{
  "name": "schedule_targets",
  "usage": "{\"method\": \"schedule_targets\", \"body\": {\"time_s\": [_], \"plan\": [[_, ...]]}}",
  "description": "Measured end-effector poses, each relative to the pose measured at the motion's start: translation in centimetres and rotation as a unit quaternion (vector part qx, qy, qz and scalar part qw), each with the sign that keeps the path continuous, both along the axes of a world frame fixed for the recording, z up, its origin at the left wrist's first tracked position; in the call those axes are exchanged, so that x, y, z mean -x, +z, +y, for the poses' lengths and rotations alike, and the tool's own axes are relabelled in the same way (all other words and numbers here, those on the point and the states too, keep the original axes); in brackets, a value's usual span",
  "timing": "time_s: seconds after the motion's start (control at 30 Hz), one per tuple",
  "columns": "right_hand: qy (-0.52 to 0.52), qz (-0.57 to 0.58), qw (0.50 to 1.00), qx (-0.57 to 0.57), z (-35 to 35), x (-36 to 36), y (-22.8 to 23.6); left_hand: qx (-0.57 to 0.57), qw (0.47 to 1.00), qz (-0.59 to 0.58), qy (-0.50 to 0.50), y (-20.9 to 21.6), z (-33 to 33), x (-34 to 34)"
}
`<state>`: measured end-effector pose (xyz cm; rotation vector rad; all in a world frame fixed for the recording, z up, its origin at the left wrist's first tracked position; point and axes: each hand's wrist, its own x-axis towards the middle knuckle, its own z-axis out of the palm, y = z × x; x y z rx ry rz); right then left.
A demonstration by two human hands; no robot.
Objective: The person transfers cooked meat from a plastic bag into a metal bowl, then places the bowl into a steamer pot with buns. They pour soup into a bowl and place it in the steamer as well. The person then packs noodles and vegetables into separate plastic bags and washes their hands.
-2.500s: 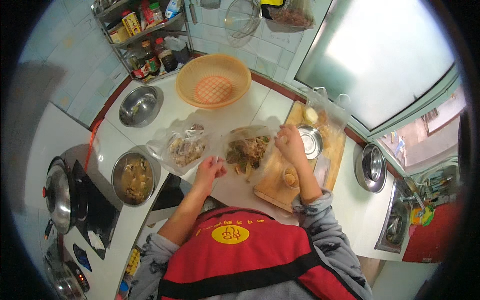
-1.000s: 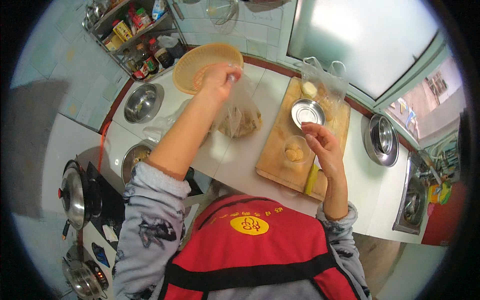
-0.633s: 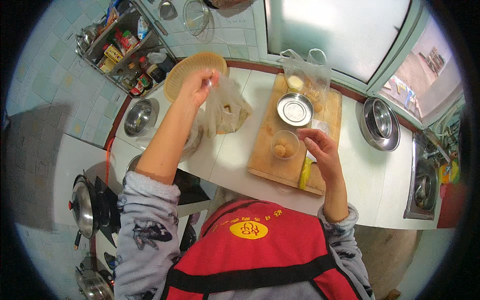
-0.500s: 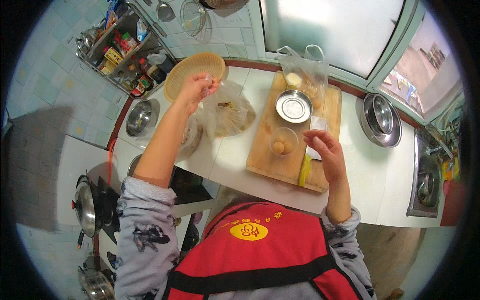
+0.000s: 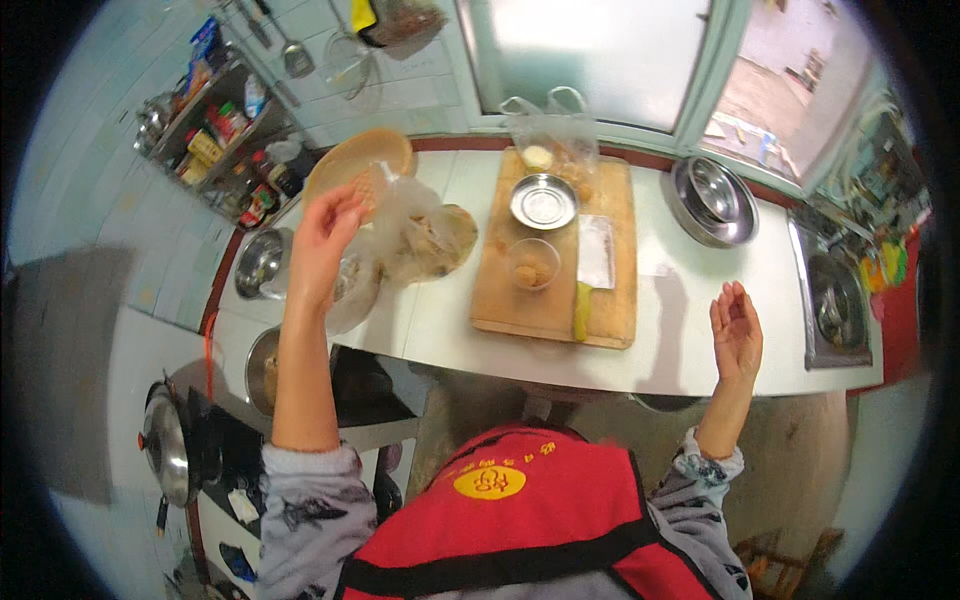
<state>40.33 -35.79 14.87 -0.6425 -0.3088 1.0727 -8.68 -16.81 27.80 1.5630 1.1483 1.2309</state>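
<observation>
My left hand (image 5: 328, 235) is raised over the left part of the counter with its fingers curled together. What they hold, if anything, I cannot make out. Just right of it stands a clear plastic bag (image 5: 405, 215), its top bunched upward and brownish food inside. My right hand (image 5: 737, 335) hovers past the counter's front edge, palm up, fingers stretched and holding nothing. Between my hands lies a wooden cutting board (image 5: 500, 300). On it are a clear tub (image 5: 534, 265) with round tan pieces, a steel dish (image 5: 544, 202), a yellow-green handled knife (image 5: 582, 312) and a white packet (image 5: 596, 252).
A tan basket (image 5: 385, 150) and a steel bowl (image 5: 262, 262) stand at the left. Another plastic bag (image 5: 560, 140) is at the board's back. Nested steel basins (image 5: 712, 200) sit right, near a sink (image 5: 835, 300). A lidded pan (image 5: 168, 445) is lower left.
My right hand has moved from beside the tub to the right, off the board, and turned palm up. My left hand has come down and left, away from the bag's top. The view has shifted.
</observation>
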Motion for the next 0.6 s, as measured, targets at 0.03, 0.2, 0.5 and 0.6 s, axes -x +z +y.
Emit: {"method": "schedule_targets", "body": {"time_s": [0.03,0.2,0.5,0.6], "plan": [[-0.03,-0.007,1.0,0.007,-1.9,-0.2,-0.2,0.009,1.0,-0.027,-0.009,-0.7,-1.0,-0.3],[-0.097,0.057,0.993,0.046,-11.1,-2.5,-0.8,0.106,0.986,-0.131,0.017,-7.3,-7.0,-0.4],[-0.172,0.073,0.981,0.046,-23.1,-6.6,-0.2,0.184,0.959,-0.213,0.029,-11.4,-13.8,-5.5],[-0.177,0.089,0.98,0.016,-26.9,-9.7,-0.3,0.173,0.962,-0.213,0.012,-10.7,-15.2,-9.9]]}}
